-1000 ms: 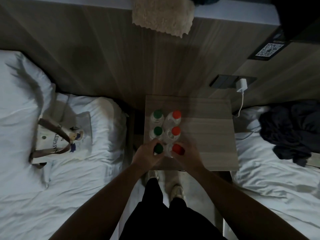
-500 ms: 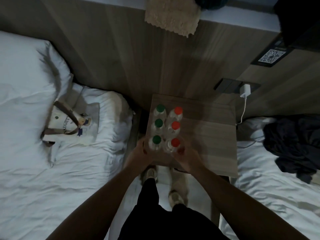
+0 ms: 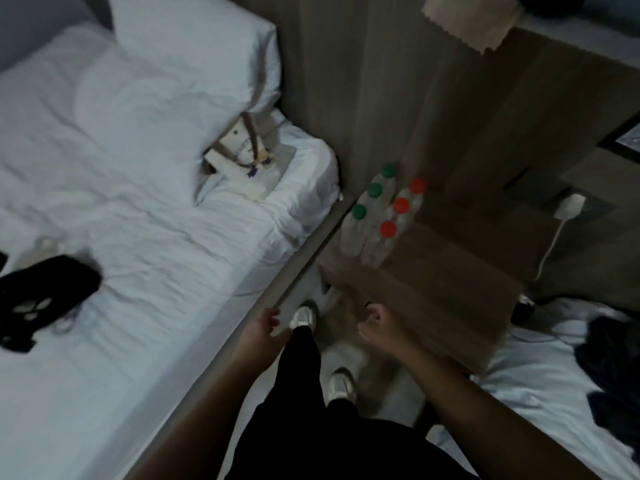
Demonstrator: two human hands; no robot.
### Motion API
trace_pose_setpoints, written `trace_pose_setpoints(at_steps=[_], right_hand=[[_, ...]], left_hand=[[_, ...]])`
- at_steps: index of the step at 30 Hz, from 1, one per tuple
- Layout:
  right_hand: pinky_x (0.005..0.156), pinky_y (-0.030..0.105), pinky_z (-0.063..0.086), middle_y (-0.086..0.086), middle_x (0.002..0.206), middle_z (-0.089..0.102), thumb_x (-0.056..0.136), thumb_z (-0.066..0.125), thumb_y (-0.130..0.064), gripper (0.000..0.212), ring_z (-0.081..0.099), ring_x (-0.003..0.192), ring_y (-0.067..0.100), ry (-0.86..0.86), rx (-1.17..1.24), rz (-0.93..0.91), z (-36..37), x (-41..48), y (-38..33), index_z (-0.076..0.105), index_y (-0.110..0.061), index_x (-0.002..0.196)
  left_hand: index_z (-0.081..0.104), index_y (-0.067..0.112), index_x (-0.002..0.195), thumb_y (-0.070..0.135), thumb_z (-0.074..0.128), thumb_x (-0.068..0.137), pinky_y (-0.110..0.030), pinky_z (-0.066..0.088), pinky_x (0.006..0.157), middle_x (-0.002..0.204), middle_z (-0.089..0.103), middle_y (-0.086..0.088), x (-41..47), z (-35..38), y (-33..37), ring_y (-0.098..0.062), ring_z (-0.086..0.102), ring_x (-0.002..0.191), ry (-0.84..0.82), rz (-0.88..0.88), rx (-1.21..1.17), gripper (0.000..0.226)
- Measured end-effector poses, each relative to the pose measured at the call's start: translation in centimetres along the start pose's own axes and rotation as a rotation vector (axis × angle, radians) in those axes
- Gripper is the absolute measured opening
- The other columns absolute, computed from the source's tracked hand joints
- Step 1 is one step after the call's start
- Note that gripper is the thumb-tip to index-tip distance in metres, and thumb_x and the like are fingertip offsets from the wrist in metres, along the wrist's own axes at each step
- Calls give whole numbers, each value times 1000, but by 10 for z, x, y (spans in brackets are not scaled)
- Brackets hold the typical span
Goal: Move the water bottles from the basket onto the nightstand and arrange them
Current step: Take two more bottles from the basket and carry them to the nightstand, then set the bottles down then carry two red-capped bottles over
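Several clear water bottles stand in two rows on the wooden nightstand [image 3: 443, 278]: a green-capped row [image 3: 374, 190] on the left and a red-capped row [image 3: 401, 206] on the right. My left hand [image 3: 263, 332] hangs loosely curled and holds nothing, below the nightstand's near left corner. My right hand [image 3: 381, 327] is held above the nightstand's front edge, fingers relaxed, gripping nothing. Both hands are apart from the bottles. A cream tote bag [image 3: 242, 157] with brown straps lies on the left bed. The frame is blurred by motion.
A white bed [image 3: 121, 220] with a pillow [image 3: 194, 50] fills the left, with a dark object [image 3: 41, 299] on it. A second bed with dark clothes [image 3: 609, 344] lies to the right. A white charger [image 3: 569, 207] is plugged into the wooden wall. My feet [image 3: 341, 384] stand between the beds.
Both hands have let go of the nearest two bottles and pulled back toward me. The view has swung to the left and tilted.
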State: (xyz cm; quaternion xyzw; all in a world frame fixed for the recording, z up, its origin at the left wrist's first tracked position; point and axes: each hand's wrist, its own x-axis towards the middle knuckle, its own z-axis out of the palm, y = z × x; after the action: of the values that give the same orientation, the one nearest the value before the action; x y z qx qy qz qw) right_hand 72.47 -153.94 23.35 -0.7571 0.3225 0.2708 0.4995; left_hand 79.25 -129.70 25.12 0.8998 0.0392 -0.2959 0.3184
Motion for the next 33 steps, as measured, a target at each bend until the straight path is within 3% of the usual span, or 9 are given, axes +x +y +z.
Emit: trace_pose_setpoints(at_steps=[9,13,17,28,33], right_hand=[[93,32,45,11,133,53,86,68,-27,53,53,118,26,-84,-286,-168,44,-27,-25,49,-10,132],[87,25,40,11,135,50,90,64,-20,50,51,121,24,-196,-403,-222,82,-39,-37,45,-9,135],[95,27,41,12,134,52,89,63,-19,48,52,121,24,-242,-537,-290,131,-60,-43,48,-9,134],[91,24,41,11,131,56,89,61,-26,47,55,118,24,-401,-803,-454,348,-187,-10,48,-10,132],[95,26,41,10,132,54,88,59,-23,49,54,118,24,-588,-975,-542,458,-269,28,47,-12,134]], left_hand=[[55,13,124,27,68,84,-25,42,83,112,63,-5,-105,-4,-73,-14,56,95,198,-137,-132,44],[56,12,123,25,67,85,-24,41,83,114,63,-7,-143,-6,-108,-19,59,103,274,-236,-212,42],[55,13,123,26,68,84,-26,44,86,118,62,-9,-186,-6,-157,-19,58,106,323,-317,-267,42],[57,16,119,28,66,85,-31,46,88,113,64,-5,-368,-5,-353,-19,59,103,470,-512,-472,37],[58,14,119,25,66,86,-27,41,85,110,64,-5,-455,-9,-436,-15,57,97,626,-604,-547,36]])
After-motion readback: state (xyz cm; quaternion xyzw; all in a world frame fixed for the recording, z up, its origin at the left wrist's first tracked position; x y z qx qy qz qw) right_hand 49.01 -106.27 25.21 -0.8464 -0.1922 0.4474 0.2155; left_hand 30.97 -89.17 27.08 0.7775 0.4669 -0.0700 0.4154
